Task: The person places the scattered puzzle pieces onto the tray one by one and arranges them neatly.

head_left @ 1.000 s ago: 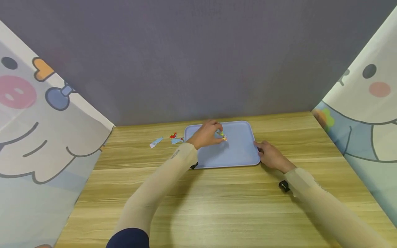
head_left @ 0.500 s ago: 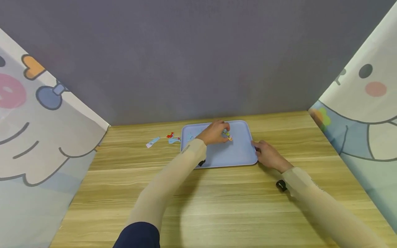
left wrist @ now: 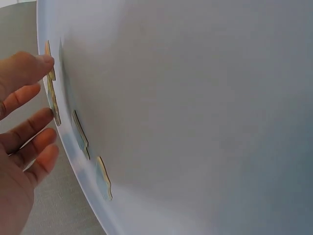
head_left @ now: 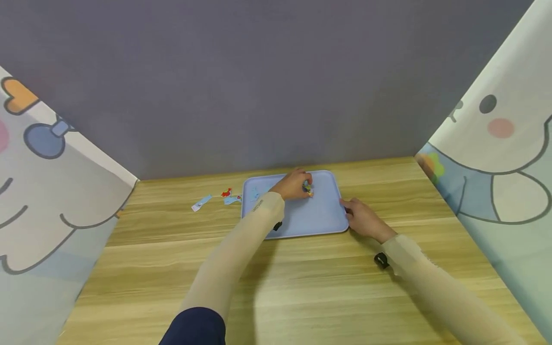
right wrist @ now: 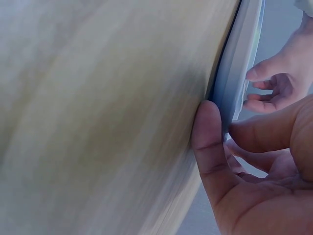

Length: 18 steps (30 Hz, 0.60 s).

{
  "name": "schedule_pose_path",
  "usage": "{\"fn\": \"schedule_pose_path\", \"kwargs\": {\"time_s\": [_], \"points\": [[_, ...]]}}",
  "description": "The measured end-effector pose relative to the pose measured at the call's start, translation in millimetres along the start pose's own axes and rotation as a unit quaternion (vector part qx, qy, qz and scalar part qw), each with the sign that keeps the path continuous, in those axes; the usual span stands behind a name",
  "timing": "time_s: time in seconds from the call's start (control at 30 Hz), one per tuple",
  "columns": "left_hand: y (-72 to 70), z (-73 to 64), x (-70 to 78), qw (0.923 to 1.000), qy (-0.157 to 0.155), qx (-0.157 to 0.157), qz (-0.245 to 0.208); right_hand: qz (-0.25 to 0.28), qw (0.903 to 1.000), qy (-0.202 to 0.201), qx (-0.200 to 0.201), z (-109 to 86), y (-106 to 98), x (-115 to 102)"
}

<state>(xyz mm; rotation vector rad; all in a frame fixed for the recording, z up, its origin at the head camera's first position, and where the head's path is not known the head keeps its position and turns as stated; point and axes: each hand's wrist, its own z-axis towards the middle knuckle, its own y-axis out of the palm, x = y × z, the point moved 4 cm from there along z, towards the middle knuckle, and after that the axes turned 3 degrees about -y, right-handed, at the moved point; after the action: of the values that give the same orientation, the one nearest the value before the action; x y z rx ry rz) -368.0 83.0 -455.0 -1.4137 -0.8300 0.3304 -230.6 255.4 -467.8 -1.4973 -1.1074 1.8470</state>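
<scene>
Nearest of all, bare wood was shown on the table (head_left: 302, 287), and two pale sleeves (head_left: 235, 249) were reached out over it. At the near right, the tray (head_left: 319, 218) was held at its right edge by the right hand (head_left: 365, 219), with the rim pinched between thumb and finger. A little farther off, to the left of the tray, a blue and white strip (head_left: 201, 202) was left lying aslant on the wood. A blue piece (head_left: 232, 200) was seen just beside the tray's left edge, with a red piece (head_left: 226, 192) right behind it. On the tray itself, two pale blue pieces (left wrist: 80, 137) were seen lying flat, to the left of the bare middle. Past them, over the far half of the tray, a small bright piece (head_left: 307, 187) was pinched by the left hand (head_left: 292, 186), thumb at its near end and fingertips at its far end. So its long side was lined up from near to far, and most of the bare tray was found to its right and on the near side. The right hand was placed well apart from it. Whether the tray was touched by the bright piece could not be told. Farthest off, the grey wall (head_left: 267, 86) was seen.
</scene>
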Motion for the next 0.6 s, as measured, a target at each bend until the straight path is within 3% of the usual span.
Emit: {"fn": "schedule_pose_path", "kwargs": {"time_s": [0.27,0.6], "points": [[0.3,0.6,-4.2,0.9998,-0.001,0.014,0.010,0.000,1.0000,-0.004,-0.002,1.8,1,-5],[-19.5,-13.8,-6.6,0.9993,-0.007,0.036,0.004,0.000,1.0000,-0.003,-0.005,-0.2,-3,-3]]}}
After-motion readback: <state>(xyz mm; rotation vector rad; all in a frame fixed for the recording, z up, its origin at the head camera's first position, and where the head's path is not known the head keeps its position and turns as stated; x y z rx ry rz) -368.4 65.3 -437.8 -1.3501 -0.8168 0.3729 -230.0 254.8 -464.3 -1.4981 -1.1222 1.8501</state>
